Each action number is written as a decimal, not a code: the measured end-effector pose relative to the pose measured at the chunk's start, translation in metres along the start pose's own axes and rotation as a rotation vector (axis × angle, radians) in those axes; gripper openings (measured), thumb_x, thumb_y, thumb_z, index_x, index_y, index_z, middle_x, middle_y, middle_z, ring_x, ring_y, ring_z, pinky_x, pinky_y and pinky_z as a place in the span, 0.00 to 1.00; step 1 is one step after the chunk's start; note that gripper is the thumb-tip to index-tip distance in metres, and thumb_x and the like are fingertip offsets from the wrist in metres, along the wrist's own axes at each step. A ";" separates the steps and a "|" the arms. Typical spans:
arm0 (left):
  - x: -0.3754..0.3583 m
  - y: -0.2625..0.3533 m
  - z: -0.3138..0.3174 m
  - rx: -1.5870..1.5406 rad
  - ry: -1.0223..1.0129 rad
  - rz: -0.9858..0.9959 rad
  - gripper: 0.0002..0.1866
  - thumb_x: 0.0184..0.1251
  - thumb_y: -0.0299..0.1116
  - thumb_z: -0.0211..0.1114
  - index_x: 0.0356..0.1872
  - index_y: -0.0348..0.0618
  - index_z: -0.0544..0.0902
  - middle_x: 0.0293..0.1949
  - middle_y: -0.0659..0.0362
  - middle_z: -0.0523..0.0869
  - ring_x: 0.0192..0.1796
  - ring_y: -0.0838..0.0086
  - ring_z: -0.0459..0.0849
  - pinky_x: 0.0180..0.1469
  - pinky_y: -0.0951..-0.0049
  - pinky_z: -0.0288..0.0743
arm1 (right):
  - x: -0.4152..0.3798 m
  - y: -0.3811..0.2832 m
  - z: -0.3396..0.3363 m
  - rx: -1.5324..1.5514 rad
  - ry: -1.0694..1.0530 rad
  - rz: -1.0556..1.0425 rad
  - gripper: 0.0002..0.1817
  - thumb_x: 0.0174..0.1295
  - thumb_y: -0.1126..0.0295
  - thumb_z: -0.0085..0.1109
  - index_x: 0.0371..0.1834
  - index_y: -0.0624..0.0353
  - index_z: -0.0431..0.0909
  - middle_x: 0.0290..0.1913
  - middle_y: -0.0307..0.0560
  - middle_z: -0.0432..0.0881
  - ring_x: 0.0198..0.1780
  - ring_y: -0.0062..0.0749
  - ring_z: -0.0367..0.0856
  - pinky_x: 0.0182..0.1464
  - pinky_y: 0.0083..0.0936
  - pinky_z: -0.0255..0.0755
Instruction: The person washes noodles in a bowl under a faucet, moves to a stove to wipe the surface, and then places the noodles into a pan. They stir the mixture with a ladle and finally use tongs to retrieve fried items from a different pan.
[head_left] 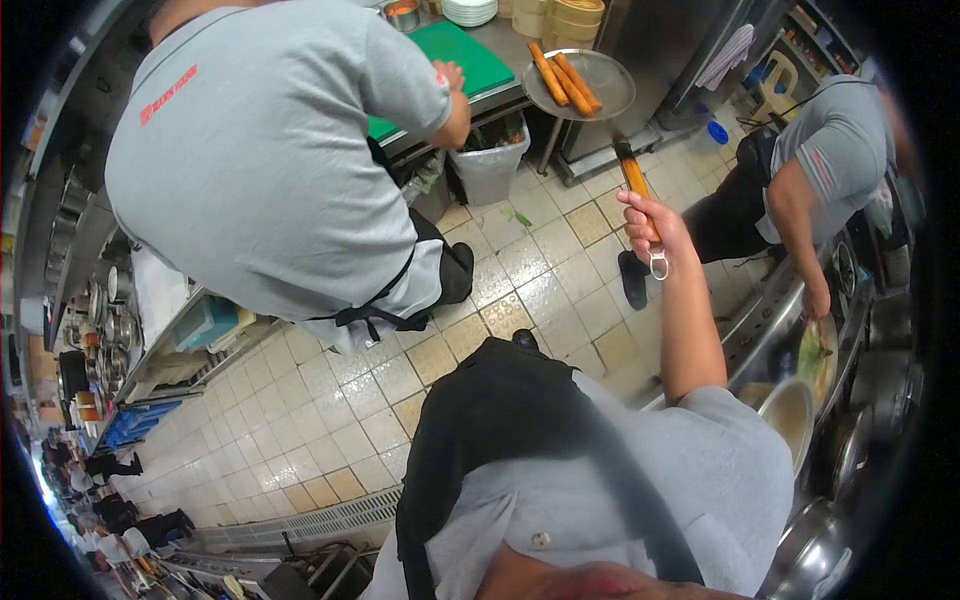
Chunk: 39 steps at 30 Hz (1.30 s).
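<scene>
My right hand [652,226] is raised in front of me, its fingers wrapped around the brown wooden handle of a utensil [634,179]. A metal ring hangs from the handle's near end. The far end is dark and blurs against the floor and steel, so its head cannot be made out. Beyond the hand, and apart from it, a round metal tray [618,87] carries a few long golden-brown fried dough sticks [572,82]. My left hand is out of view.
A co-worker in a grey shirt [250,140] stands at a counter with a green cutting board [465,56]. Below is a lined bin [492,170]. Another person [835,150] works by woks at the right, near a metal bowl [787,420]. The tiled floor [385,405] looks shiny.
</scene>
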<state>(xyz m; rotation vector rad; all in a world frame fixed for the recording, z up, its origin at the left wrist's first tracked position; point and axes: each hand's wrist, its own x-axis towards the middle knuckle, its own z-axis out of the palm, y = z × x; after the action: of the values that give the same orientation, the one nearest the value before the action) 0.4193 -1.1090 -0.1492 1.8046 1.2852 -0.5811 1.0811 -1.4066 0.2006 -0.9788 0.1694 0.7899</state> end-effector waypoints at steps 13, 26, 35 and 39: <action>0.029 0.125 -0.020 -0.628 0.195 0.230 0.16 0.69 0.38 0.64 0.53 0.44 0.78 0.39 0.62 0.85 0.32 0.73 0.83 0.31 0.73 0.76 | 0.030 -0.034 -0.025 -0.128 0.035 0.050 0.11 0.72 0.65 0.55 0.51 0.58 0.73 0.21 0.29 0.68 0.14 0.11 0.60 0.12 0.14 0.58; -0.071 0.084 0.053 -0.606 0.139 -0.209 0.11 0.69 0.37 0.63 0.47 0.43 0.81 0.35 0.63 0.85 0.32 0.74 0.82 0.33 0.71 0.75 | 0.136 -0.085 0.028 -0.258 -0.169 -0.001 0.09 0.71 0.66 0.56 0.44 0.61 0.73 0.18 0.30 0.67 0.16 0.15 0.63 0.16 0.15 0.61; -0.082 0.080 0.098 -0.546 0.218 -0.268 0.10 0.69 0.38 0.63 0.41 0.42 0.83 0.32 0.64 0.85 0.33 0.75 0.82 0.35 0.69 0.74 | 0.248 -0.091 0.065 -0.491 -0.155 -0.019 0.08 0.70 0.68 0.54 0.33 0.59 0.74 0.17 0.32 0.69 0.15 0.18 0.66 0.18 0.19 0.63; -0.076 0.081 0.106 -0.574 0.263 -0.254 0.11 0.70 0.38 0.62 0.39 0.42 0.84 0.31 0.64 0.85 0.34 0.75 0.81 0.36 0.68 0.73 | 0.274 -0.082 0.081 -0.646 -0.074 -0.037 0.10 0.69 0.70 0.55 0.27 0.57 0.72 0.17 0.34 0.70 0.15 0.20 0.67 0.18 0.20 0.64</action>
<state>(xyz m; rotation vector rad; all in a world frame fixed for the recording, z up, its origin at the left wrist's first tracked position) 0.4757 -1.2491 -0.1219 1.2752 1.6699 -0.0789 1.3146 -1.2245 0.1744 -1.5510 -0.1824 0.8637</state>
